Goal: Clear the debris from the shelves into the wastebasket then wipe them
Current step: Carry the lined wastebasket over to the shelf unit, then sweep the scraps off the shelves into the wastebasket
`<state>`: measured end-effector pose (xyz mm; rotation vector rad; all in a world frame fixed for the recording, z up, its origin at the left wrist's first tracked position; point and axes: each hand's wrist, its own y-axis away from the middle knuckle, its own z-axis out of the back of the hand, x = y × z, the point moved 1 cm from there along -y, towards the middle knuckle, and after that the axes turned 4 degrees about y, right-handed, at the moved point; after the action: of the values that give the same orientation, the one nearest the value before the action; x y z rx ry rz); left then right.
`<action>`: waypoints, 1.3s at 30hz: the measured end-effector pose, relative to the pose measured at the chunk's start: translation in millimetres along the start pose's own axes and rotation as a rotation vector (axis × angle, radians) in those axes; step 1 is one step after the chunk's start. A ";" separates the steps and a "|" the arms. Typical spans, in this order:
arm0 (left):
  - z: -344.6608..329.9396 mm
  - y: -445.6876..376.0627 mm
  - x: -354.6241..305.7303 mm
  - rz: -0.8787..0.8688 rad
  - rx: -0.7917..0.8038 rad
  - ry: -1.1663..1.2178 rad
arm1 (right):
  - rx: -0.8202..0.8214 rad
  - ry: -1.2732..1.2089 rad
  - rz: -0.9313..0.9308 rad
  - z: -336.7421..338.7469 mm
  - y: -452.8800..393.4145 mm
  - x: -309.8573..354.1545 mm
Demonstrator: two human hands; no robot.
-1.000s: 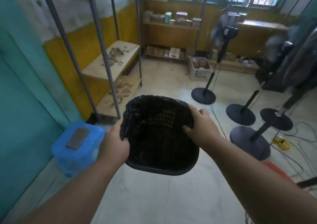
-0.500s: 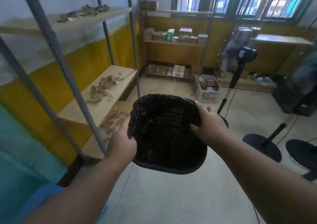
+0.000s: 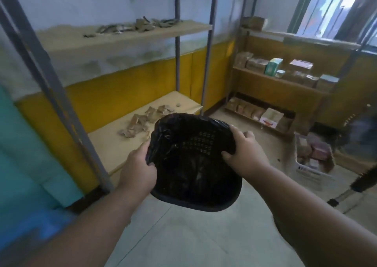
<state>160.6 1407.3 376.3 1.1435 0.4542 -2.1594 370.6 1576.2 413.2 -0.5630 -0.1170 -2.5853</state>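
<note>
Beside debris-strewn shelves (image 3: 114,144), hands gripping perforated black wastebasket (image 3: 195,164)

Upper shelf (image 3: 126,39) and lower shelf (image 3: 114,144) each carry scattered debris (image 3: 142,119).

Blurred fan (image 3: 361,136) at right edge, possibly cut off

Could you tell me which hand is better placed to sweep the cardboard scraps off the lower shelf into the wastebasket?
Probably the left hand: it grips the wastebasket rim on the side nearest the lower shelf, with the scraps just beyond it. The right hand holds the far rim and could steady the basket.
</note>
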 end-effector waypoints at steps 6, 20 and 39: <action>-3.7 -79.9 2.8 0.121 -0.251 0.028 | 0.097 0.033 0.228 -11.1 -137.9 35.0; -0.3 -228.1 -10.4 0.309 -0.470 0.199 | 0.202 0.079 0.512 -48.2 -354.9 102.1; -61.1 -238.3 -53.2 0.562 -1.100 0.692 | 0.235 0.064 1.268 -22.5 -429.4 184.5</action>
<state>57.3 1636.6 387.0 1.0892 1.2333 -0.7256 9.4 1866.8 477.0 -0.2918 -0.0185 -1.3264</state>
